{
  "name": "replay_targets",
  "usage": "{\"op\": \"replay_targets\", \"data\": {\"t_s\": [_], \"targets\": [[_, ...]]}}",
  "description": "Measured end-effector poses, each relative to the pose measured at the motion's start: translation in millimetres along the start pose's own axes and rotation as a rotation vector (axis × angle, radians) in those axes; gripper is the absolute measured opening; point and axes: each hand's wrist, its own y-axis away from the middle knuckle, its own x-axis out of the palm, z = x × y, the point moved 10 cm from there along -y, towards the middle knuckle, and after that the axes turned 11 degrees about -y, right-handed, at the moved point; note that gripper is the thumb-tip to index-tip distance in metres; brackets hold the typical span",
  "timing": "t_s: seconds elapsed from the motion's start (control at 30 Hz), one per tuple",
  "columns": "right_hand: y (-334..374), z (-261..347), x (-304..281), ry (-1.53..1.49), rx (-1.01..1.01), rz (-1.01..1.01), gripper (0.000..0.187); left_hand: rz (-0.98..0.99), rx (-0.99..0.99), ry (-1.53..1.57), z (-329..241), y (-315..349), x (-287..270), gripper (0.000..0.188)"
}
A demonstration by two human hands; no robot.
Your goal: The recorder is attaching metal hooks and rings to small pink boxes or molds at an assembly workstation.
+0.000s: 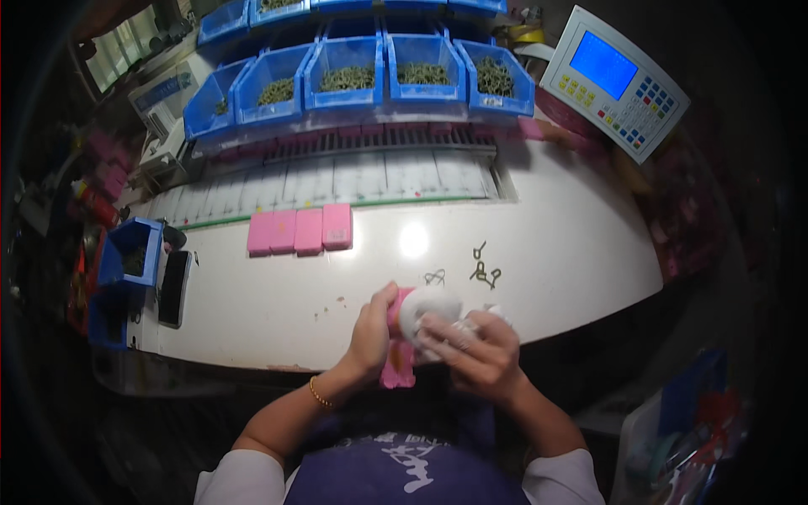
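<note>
The left hand (373,330) clasps a pink block (398,358), its long axis pointing toward the person; the right hand (475,349) grasps a white cloth (429,307) above the desk (547,252).

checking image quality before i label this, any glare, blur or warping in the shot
Head view: a bright glare spot sits on the white table; the white object in both hands is washed out and soft, so its kind is unclear; the left hand and right hand are slightly blurred; the table edge and blue bins curve from fisheye; the rim falls dark.
</note>
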Motion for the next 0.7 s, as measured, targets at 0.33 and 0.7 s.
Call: {"op": "replay_targets", "data": {"t_s": [0.33, 0.7], "targets": [[18.2, 1.0, 5.9, -0.586, 0.238, 0.197, 0.062, 0.084, 0.228, -0.195, -33.7, 23.3, 12.6, 0.063], [37.7, -47.0, 5.8, -0.426, 0.564, 0.160, 0.089, 0.210, -0.082, 0.131, -14.0, 20.2, 27.2, 0.059]]}}
